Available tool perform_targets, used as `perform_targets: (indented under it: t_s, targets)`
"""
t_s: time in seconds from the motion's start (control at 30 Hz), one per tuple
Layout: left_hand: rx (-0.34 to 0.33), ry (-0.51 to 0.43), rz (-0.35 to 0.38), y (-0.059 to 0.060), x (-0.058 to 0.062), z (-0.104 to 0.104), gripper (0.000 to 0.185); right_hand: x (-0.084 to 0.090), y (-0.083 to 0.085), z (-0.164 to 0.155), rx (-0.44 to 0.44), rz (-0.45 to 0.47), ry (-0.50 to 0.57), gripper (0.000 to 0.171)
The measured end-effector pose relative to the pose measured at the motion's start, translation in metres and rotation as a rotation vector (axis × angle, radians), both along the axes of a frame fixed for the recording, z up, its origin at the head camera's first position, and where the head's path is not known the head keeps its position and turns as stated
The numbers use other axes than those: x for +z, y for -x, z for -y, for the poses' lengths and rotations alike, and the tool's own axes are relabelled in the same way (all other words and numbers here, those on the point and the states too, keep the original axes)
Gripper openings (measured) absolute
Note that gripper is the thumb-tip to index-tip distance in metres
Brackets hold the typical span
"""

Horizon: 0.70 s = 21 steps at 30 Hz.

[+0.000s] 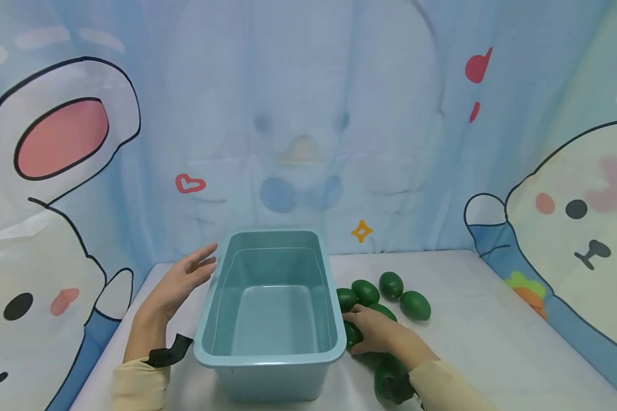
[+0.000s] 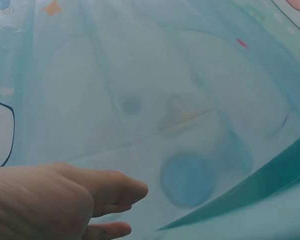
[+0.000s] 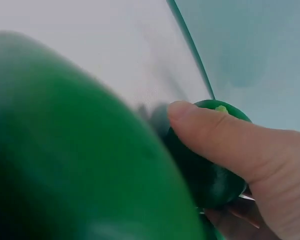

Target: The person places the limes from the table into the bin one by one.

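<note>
A teal plastic bin (image 1: pixel 269 361) stands in the middle of the white table with nothing inside it. Right of it, my right hand (image 1: pixel 372 330) grips a dark green avocado (image 1: pixel 352 335) close to the bin's wall. In the right wrist view, the thumb lies across this avocado (image 3: pixel 210 175), near its yellow-green stem nub, with fingers curled under the far side. Several more smooth avocados (image 1: pixel 415 305) lie around that hand, and one (image 3: pixel 80 150) looms large and blurred at the wrist. My left hand (image 1: pixel 182 279) hovers by the bin's left rim, fingers extended and holding nothing.
A blue cartoon-print curtain (image 1: pixel 391 114) hangs behind the table and along both sides. One avocado (image 1: pixel 391 379) lies at the front right, partly hidden by the right wrist. The white tabletop (image 1: pixel 483 325) stretches out to the right.
</note>
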<state>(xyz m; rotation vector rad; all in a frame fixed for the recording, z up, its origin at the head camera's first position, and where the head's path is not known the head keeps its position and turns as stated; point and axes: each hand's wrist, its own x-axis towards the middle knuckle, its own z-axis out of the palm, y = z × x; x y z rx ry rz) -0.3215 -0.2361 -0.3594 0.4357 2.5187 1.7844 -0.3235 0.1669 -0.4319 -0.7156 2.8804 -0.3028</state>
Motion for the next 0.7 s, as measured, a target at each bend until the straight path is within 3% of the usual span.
perform_targets:
  t_s: [0.27, 0.47, 0.7]
  targets:
    - [-0.087, 0.020, -0.016, 0.001, -0.014, 0.004, 0.064, 0.002, 0.001, 0.001, 0.029, -0.005, -0.048, 0.064]
    - [-0.132, 0.019, -0.071, 0.000, -0.015, -0.008, 0.065, 0.003, -0.001, -0.016, 0.052, -0.015, -0.020, 0.067]
    - [-0.174, -0.002, -0.016, -0.002, -0.012, -0.017, 0.068, -0.003, -0.008, -0.027, 0.030, 0.016, 0.023, 0.069]
